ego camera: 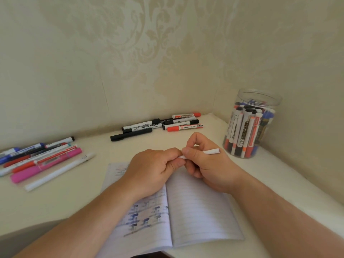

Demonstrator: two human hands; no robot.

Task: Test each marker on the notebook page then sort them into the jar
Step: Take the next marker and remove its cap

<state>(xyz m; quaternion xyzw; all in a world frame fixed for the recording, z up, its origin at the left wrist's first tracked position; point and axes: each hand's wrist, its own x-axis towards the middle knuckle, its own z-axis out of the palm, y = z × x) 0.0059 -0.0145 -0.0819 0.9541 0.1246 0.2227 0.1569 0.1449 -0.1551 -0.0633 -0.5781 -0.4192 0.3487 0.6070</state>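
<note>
Your two hands meet over the open notebook, both closed on one slim white pen. Your right hand wraps its barrel, with the blunt white end poking out past the knuckles toward the jar. Your left hand pinches the other end between thumb and fingers; only a sliver of white shows there, and you cannot tell whether that is cap or tip.

Under your left wrist the left page carries blue and dark test scribbles; the right page below your right hand is blank and lined.

The jar stands just beyond and to the right of your right hand, clear plastic, lidless, packed with upright markers in black, red and blue.

Straight beyond the grip, against the wall, lies a pile of black and red markers. Well to the left of your left hand lies a second pile: blue, red, a pink one, and a long white pen nearest you.

The desk is cream, set into a corner with pale damask wallpaper.
</note>
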